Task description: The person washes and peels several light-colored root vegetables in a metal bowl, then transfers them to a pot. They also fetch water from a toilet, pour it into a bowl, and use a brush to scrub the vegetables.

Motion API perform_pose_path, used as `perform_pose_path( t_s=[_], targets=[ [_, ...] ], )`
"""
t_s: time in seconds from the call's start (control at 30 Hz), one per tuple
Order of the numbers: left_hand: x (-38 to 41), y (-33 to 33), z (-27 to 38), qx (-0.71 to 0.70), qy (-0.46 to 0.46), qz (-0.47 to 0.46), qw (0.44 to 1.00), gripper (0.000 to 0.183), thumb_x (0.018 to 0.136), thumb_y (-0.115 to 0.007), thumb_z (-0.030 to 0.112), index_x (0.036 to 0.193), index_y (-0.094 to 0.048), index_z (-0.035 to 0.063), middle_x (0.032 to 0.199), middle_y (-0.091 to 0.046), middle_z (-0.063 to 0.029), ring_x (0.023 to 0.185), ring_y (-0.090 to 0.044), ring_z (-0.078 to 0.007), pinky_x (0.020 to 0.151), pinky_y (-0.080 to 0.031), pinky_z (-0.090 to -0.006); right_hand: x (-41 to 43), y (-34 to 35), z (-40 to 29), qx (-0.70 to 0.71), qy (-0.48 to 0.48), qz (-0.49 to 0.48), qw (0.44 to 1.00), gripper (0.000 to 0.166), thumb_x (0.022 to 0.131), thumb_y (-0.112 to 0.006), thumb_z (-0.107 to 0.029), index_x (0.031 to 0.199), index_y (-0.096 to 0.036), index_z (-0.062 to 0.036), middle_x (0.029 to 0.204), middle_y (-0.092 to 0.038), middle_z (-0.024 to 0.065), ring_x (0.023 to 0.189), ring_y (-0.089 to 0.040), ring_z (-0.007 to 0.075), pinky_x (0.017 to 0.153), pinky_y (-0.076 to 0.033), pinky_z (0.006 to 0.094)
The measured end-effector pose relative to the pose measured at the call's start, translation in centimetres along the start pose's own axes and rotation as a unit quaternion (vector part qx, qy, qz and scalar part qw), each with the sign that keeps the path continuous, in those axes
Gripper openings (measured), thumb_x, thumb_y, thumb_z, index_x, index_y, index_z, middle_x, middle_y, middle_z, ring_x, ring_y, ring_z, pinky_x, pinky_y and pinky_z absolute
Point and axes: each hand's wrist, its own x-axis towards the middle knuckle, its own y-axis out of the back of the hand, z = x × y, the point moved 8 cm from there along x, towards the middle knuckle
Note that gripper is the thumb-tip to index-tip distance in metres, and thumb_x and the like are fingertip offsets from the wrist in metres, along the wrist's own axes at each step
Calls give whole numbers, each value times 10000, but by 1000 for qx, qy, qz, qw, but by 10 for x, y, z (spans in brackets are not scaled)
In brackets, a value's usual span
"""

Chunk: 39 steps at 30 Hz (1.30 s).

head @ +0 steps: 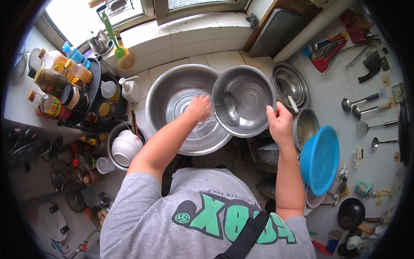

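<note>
A large metal basin stands before me with clear water in its bottom. My left hand is wet and hovers over this basin; I see nothing in it, and its fingers are slightly spread. With thumb over the rim, my right hand grips a smaller metal basin at its right edge. That smaller basin is tilted above the right side of the large one, its inside facing me. Thin streaks of water show between it and my left hand. The right hand's other fingers are partly hidden behind the basin.
Nested metal bowls and another metal basin stand at right, beside a blue plastic basin. At left are a white pump bottle, a pot of white bowls and a black rack holding several bottles.
</note>
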Motion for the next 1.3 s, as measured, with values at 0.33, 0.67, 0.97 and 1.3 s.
perform_pose_path(
  t_s=[0.33,0.67,0.97,1.3],
  targets=[
    [-8,35,-51,-321,156,6,934,269,865,-539,147,1051,-666,-1,1076,-675,-243,1075,-636,-375,911,-508,-406,31,-68,42,153,19,48,987,261,971,-605,-172,756,-518,-54,628,-492,-49,565,-424,51,510,-373,250],
    [-76,49,-133,-585,358,172,707,271,836,-547,110,1018,-652,-63,826,-698,-176,805,-693,-277,780,-531,-450,-2,-207,121,537,-289,-71,790,358,1040,-398,-443,965,-592,-152,872,-633,5,787,-587,130,680,-436,294],
    [-103,190,-108,-269,192,367,869,453,859,-515,1,1310,-557,-3,1098,-653,-256,1016,-631,-422,908,-499,-445,-15,-343,132,535,-496,-145,668,255,1007,-449,-281,1030,-557,-51,918,-577,84,770,-588,186,578,-488,284],
    [-132,244,-78,-84,85,452,884,676,734,-576,-113,1392,-505,26,1360,-550,-185,1118,-628,-360,888,-569,-402,43,-373,125,561,-310,-116,759,166,1006,-503,-189,861,-547,-120,776,-495,37,624,-434,137,537,-370,291]
  ],
)
